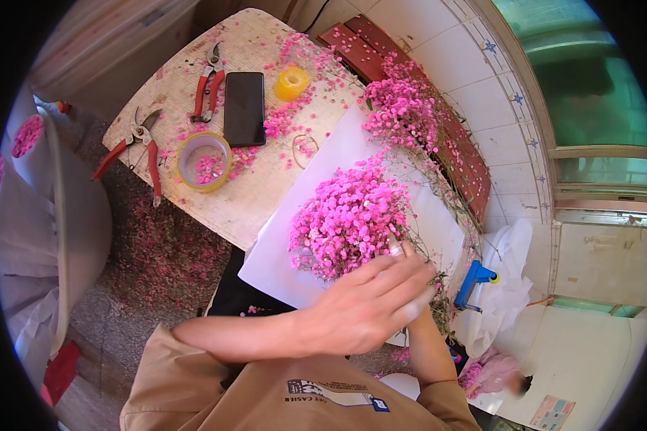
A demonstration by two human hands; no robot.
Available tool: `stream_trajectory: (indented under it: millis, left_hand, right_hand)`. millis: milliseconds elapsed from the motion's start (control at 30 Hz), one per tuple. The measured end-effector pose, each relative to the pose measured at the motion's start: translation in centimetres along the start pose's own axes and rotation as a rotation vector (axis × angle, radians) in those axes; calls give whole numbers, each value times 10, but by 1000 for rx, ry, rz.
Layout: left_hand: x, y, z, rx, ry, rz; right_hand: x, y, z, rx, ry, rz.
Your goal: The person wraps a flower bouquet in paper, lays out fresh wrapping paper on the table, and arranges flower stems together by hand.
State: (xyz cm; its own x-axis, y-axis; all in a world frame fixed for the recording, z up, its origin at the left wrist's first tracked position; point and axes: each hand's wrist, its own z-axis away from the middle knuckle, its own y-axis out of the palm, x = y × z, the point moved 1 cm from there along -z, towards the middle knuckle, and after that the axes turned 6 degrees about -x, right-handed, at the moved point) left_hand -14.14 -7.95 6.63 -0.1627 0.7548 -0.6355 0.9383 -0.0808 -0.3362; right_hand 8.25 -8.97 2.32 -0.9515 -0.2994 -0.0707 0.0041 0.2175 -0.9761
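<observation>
A round bunch of small pink flowers (352, 215) rests over a white sheet of wrapping paper (273, 248) at the table's near right side. At its lower right edge, by the stems, my two hands meet. My left hand (374, 298) lies across on top, its fingers together and curled down, slightly blurred; what they grip is hidden. Beneath it my right hand (418, 316) is mostly covered, so its fingers cannot be made out. A pale band shows around one fingertip. More pink flowers with long thin stems (402, 104) lie beyond the paper.
On the wooden table (244, 194) lie two red-handled pruners (207, 90), a black phone (244, 108), a tape roll (203, 161), a yellow roll (292, 83) and scattered petals. A blue tape dispenser (473, 284) is at right; a grey container (83, 215) stands left. Another person (497, 377) is farther off.
</observation>
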Motion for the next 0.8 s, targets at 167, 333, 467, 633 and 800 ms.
stream_trajectory:
  millis: [167,333,467,633,800]
  left_hand:
    - [72,67,7,124,-204,-31]
    - [82,74,10,218,-148,-113]
    - [54,70,-23,244,-87,-141]
    - [52,82,-34,265,-56,-312]
    - [50,89,-31,317,-78,-327]
  right_hand:
    - [17,-49,-24,379,285,-315]
    - [11,-78,-4,-14,183,-234]
    - [1,-46,22,188,152,-298]
    - [-53,-95,-7,230,210,-665]
    - [-207,-77,-64,-77,439,-237]
